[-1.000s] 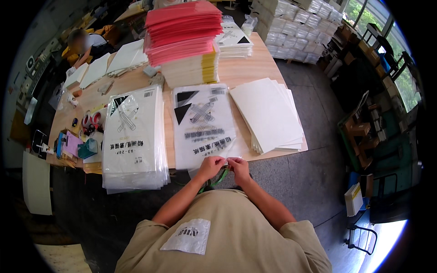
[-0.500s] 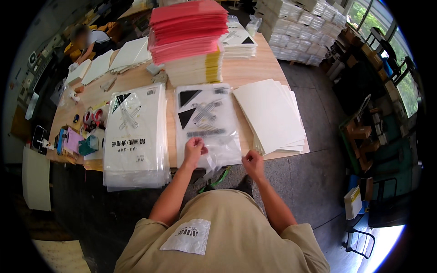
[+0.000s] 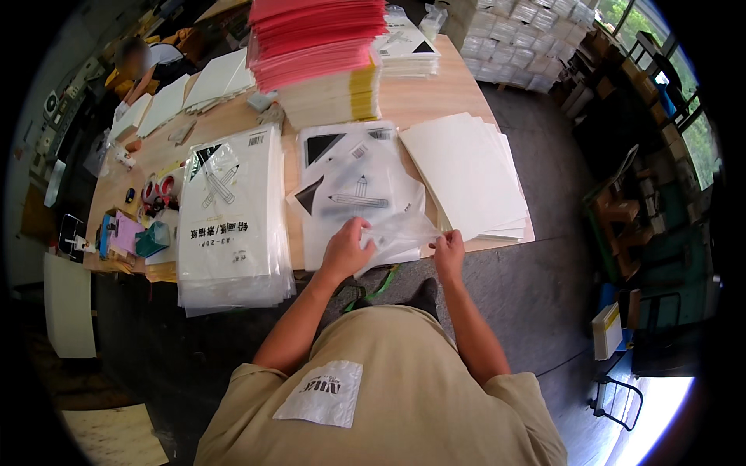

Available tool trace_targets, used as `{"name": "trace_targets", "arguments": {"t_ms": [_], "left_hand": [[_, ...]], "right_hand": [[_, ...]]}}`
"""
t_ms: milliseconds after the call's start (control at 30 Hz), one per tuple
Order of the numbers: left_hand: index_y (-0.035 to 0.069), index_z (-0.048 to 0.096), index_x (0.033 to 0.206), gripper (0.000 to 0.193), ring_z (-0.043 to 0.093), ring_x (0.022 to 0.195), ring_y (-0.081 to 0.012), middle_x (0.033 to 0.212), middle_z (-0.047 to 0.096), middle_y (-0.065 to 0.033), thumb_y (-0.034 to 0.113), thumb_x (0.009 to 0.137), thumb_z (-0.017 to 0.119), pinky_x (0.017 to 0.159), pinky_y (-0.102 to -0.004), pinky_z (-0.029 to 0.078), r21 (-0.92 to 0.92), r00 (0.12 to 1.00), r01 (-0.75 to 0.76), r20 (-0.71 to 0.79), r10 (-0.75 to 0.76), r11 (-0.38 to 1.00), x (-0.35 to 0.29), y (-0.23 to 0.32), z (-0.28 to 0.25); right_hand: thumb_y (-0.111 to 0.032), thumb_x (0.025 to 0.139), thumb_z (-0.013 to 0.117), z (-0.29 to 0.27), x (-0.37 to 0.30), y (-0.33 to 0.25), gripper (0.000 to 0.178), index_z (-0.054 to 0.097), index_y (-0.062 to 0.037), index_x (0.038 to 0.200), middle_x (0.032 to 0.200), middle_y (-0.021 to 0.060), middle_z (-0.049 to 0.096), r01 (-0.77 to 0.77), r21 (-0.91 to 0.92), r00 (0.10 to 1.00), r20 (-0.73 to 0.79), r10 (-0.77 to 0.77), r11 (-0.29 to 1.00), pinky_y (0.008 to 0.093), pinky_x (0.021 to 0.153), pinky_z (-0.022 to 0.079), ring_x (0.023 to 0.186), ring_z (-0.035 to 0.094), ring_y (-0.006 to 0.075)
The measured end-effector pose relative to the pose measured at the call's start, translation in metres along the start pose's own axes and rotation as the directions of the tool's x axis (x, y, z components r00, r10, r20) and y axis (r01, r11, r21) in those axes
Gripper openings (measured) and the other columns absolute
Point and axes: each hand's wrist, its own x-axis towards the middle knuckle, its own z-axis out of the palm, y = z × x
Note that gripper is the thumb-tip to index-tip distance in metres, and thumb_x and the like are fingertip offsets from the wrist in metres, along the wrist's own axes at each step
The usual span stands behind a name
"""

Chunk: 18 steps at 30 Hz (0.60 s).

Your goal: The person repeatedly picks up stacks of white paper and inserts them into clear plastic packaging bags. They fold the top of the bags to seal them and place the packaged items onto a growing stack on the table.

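A clear plastic bag (image 3: 400, 230) printed with pencils and dark triangles lies askew on a pile of like bags (image 3: 312, 233) at the table's near edge. Its near end is drawn up and wrinkled between my hands. My left hand (image 3: 347, 247), fingers curled, grips one side of that end. With a pinch, my right hand (image 3: 448, 252) holds the opposite corner. White paper sheets (image 3: 462, 175) lie in fanned stacks just beyond my right hand. To the left of my left hand rests a thick stack of filled paper packs (image 3: 229, 217) in printed clear bags.
A tall pile of red and pale packs (image 3: 318, 54) rises behind the bags. Tape rolls (image 3: 165, 186) and a small box (image 3: 118, 237) of supplies sit at the left. Another person (image 3: 151, 66) works at the far left. Wrapped bundles (image 3: 521, 43) are stacked on a pallet behind.
The top bag has shifted and turned on its pile, its near end now lifted and stretched between my hands. My left hand has moved right; my right hand has moved slightly right and up.
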Motion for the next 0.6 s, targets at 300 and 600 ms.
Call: {"name": "trace_targets", "arguments": {"t_ms": [300,600], "left_hand": [[0.002,0.061,0.087,0.016,0.065,0.069,-0.0338,0.075,0.066,-0.0142,0.010,0.078,0.073,0.065,-0.0414,0.051,0.058,0.971,-0.153,-0.176,0.161,0.987,0.016,0.013,0.013],[0.005,0.061,0.092,0.012,0.065,0.071,-0.0336,0.075,0.065,-0.0150,0.003,0.080,0.063,0.064,-0.0421,0.052,0.181,0.975,0.039,-0.220,0.002,0.983,0.025,-0.032,-0.029]], "right_hand": [[-0.016,0.081,0.075,0.021,-0.009,-0.071,0.025,0.061,0.0019,0.092,0.074,0.0034,0.060,-0.114,0.239,0.988,0.132,0.083,0.964,0.0283,0.057,0.049,0.063,0.057,0.0119],[-0.008,0.083,0.060,-0.022,0.032,-0.026,0.012,0.066,0.0009,0.086,0.065,0.0098,0.065,-0.076,-0.215,0.988,0.113,0.102,0.974,0.0295,0.043,0.044,0.051,0.060,0.0158]]}}
